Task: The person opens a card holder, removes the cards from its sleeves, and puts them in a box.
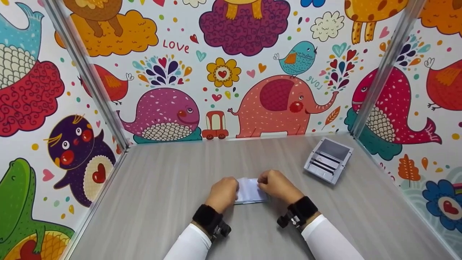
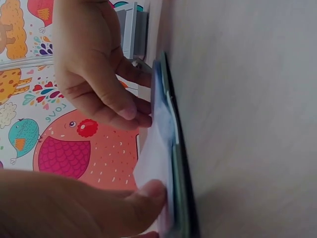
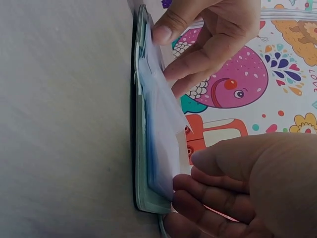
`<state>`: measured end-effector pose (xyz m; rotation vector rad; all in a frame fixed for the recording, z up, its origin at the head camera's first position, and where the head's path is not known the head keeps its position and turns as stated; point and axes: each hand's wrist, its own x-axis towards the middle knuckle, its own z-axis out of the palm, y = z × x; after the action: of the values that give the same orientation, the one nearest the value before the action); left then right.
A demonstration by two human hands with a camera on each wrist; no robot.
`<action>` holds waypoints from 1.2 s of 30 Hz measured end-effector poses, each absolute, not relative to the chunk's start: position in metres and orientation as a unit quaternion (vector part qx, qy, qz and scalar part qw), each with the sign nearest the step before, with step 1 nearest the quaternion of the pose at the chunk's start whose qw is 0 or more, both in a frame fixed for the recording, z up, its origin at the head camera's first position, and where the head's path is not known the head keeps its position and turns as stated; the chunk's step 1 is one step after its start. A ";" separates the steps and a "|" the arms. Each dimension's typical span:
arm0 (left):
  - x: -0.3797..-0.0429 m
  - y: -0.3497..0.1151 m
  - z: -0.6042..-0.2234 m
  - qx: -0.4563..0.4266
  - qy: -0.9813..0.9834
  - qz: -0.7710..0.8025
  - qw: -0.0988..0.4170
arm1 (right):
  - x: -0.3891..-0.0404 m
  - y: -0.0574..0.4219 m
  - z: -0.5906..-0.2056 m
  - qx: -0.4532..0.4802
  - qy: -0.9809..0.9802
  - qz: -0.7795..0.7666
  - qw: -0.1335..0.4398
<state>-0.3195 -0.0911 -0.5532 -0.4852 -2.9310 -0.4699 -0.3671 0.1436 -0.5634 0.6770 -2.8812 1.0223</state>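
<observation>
A small, flat booklet with a green cover point(image 3: 141, 163) and pale translucent leaves point(image 1: 247, 190) lies on the table in front of me. At its left end my left hand point(image 1: 223, 191) grips it, the thumb point(image 3: 163, 33) on its near side and the fingers beyond the leaves. One leaf stands raised at an angle near this hand. My right hand point(image 1: 278, 186) is at the other end, its bent fingertips point(image 3: 181, 182) right at the edge of the leaves. A small gap shows between the right thumb point(image 3: 203, 159) and those fingertips.
A grey plastic tray point(image 1: 339, 169) with dark stripes across its inside stands at the back right of the wood-grain table point(image 1: 162, 180). Walls printed with cartoon animals point(image 1: 166, 112) and metal corner posts point(image 1: 371, 97) enclose the table at the back and sides.
</observation>
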 end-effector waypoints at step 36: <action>-0.361 -0.096 -0.614 -0.200 -0.951 -0.191 0.135 | -0.357 0.134 -0.557 0.227 -0.924 0.307 0.029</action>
<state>-0.3612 -0.0964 -0.6137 -0.5803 -2.7565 -0.5538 -0.3572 0.1337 -0.5566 0.7009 -2.8496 0.9463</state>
